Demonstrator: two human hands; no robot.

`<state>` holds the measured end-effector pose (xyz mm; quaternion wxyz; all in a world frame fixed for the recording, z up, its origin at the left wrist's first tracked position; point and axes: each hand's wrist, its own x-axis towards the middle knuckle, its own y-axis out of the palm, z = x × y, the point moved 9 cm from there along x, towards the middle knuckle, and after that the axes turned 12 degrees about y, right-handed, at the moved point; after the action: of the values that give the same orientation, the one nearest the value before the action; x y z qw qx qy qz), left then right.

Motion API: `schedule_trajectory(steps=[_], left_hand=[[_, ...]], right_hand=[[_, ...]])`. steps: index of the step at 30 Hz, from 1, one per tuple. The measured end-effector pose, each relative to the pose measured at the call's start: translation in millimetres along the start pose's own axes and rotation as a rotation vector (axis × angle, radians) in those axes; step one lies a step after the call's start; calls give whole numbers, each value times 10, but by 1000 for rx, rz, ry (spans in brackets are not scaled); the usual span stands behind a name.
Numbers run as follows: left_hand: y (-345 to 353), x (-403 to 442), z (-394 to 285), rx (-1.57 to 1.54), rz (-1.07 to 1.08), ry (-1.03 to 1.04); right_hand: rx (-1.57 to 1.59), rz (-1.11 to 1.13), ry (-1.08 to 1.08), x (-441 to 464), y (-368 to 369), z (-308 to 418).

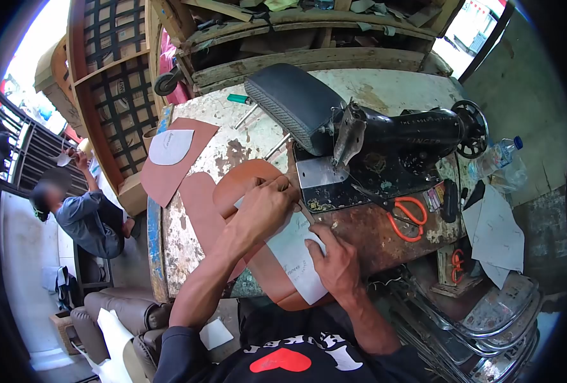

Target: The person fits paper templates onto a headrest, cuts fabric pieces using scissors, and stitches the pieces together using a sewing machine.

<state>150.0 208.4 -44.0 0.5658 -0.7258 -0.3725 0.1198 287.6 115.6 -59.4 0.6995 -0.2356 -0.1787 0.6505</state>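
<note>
A brown leather piece [272,270] lies at the table's front with a white paper pattern [291,246] on it; the pattern bears handwriting. My left hand [264,207] is closed over the upper part, fingers bent and pressed together; whatever is in the fingertips is hidden. Lower down, my right hand [337,265] grips the right edge of leather and paper, its thumb on the paper. A rounded orange-brown leather part [245,177] shows beyond my left hand. Just past both hands stands a black sewing machine [398,137], a padded dark cushion [293,102] against its left end.
Orange-handled scissors [410,220] lie right of my hands. Another leather piece [171,175] carries a paper shape [170,147] at left. A green lighter [238,99] lies farther back. A plastic bottle [497,156] stands right. A person [85,214] sits at far left.
</note>
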Motion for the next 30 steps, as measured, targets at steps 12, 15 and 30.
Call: schedule_trajectory(steps=[12, 15, 30], left_hand=[[93, 126, 156, -41, 65, -170], [128, 110, 183, -3, 13, -153], [126, 88, 241, -52, -68, -123]], right_hand=[[-39, -131, -37, -58, -83, -11], [-45, -140, -13, -53, -101, 9], [-144, -93, -30, -37, -27, 1]])
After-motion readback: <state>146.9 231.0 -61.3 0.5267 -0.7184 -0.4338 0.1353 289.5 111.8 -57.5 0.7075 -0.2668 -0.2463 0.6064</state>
